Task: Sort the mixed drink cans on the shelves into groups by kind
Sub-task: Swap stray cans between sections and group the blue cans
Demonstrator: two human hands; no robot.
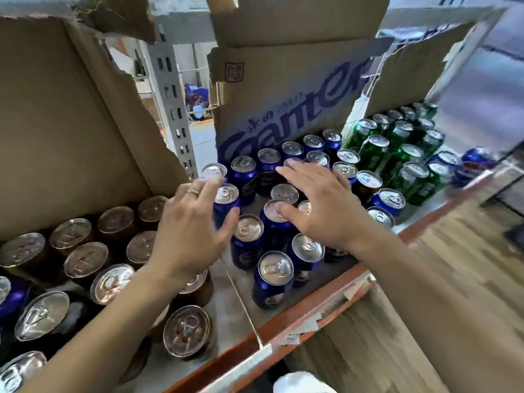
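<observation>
Head view, looking down at the shelf (226, 316). Your left hand (187, 231) hangs over the left edge of the group of blue cans (273, 279). Its fingers (211, 188) are spread apart and nearly straight and clasp nothing. A ring (193, 192) sits on one of them. Your right hand (320, 205) is stretched palm down over the middle of the same group. Its fingers are also spread apart, and its thumb tip lies at the lid of one blue can (276, 214); whether it presses on the lid cannot be told.

The blue cans stand upright in loose rows from the shelf's orange front edge (312, 302) back to a cardboard box with blue lettering (283, 103). Brown cans (85, 259) stand upright toward the left end of the shelf, in front of a torn plain cardboard box (56, 123). One more blue can (11, 302) stands among them near the left edge of the view. Green cans (408, 165) are grouped to the right of the blue ones, with two further blue cans (476, 163) just beyond them. A grey perforated upright (173, 109) rises between the two boxes. A wood-patterned floor (453, 251) shows at the right, beyond the shelf's front edge.
</observation>
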